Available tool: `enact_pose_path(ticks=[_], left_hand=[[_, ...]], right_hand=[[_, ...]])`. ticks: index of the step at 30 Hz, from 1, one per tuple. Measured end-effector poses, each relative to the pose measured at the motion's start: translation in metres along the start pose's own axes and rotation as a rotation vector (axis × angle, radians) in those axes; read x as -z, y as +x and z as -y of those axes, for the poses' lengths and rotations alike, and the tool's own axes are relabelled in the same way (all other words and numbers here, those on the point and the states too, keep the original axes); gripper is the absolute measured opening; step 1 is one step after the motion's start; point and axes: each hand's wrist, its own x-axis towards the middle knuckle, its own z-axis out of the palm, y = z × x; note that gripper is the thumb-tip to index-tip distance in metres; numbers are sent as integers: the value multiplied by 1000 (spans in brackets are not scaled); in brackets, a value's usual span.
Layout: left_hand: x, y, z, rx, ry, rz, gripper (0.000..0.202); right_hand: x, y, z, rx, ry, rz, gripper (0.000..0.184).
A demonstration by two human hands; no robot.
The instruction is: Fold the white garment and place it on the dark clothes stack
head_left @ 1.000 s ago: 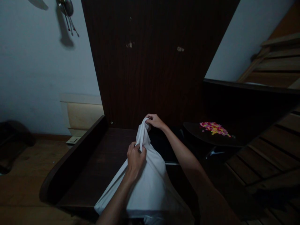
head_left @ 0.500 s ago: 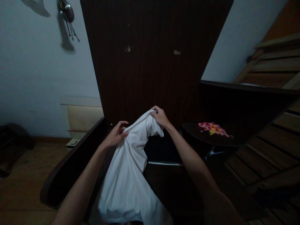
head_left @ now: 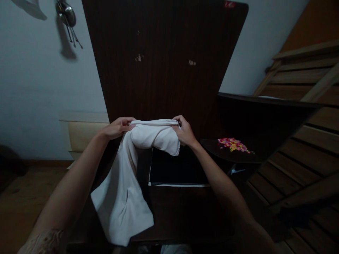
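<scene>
The scene is dim, with a cool grey-blue cast. Soft light reaches the pale wall [head_left: 31, 81] at 10 o'clock, where hanging utensils [head_left: 66, 14] at 11 o'clock throw a blurred shadow just below. The white cloth [head_left: 124, 190] at 6 o'clock stands out; the dark bench [head_left: 185, 211] and wood panel [head_left: 164, 63] lose detail. Wide-angle stretch splays the wooden slats [head_left: 304, 148] at 3 o'clock; the corners are soft.
</scene>
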Motion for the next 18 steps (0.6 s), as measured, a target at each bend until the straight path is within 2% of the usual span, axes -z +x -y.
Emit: enact_pose_path(ticks=[4, 8, 10, 12, 16, 18], left_hand=[[7, 15, -19, 49, 227, 102, 28], [-2, 37, -11, 6, 496, 160, 21], [-13, 41, -4, -62, 521, 130, 29], [-25, 40, 1, -107, 481, 146, 37], [-48, 32, 1, -53, 392, 359, 38], [-58, 32, 1, -31, 400, 402, 41]], right_hand=[[11, -4, -7, -65, 65, -1, 18], [20, -10, -19, -140, 2, 2, 16], [24, -14, -28, -159, -32, -10, 15], [29, -18, -37, -177, -23, -26, 15], [45, -27, -50, -275, 69, 51, 21], [52, -33, -52, -304, 83, 115, 26]])
